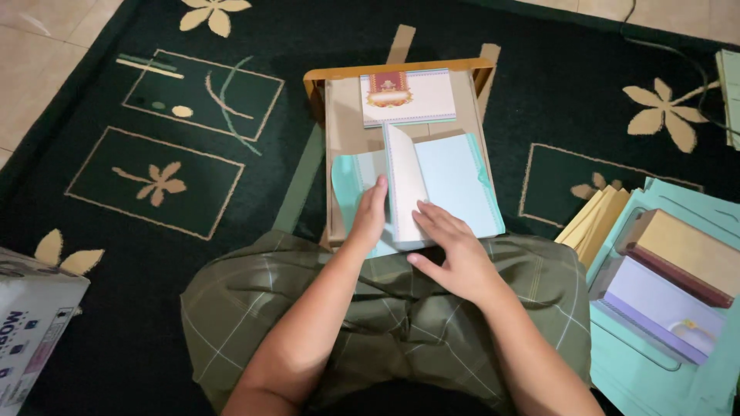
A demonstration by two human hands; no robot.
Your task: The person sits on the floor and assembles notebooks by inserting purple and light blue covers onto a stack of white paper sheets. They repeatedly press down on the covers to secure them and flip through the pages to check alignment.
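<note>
A light blue folded card [455,185] lies open on a small wooden stand [339,75] in front of my knees. My left hand [370,212] presses on the card's left flap, fingers against the raised white middle leaf [401,181]. My right hand [451,254] rests flat on the card's lower edge, fingertips touching that leaf's base. A white card with a red and gold emblem [408,96] lies at the far end of the stand.
A dark green patterned rug [177,146] covers the floor. At the right sit stacked cards and boxes [678,277] on pale teal sheets, with cream sheets [593,219] beside them. A white carton [31,323] stands at the left edge.
</note>
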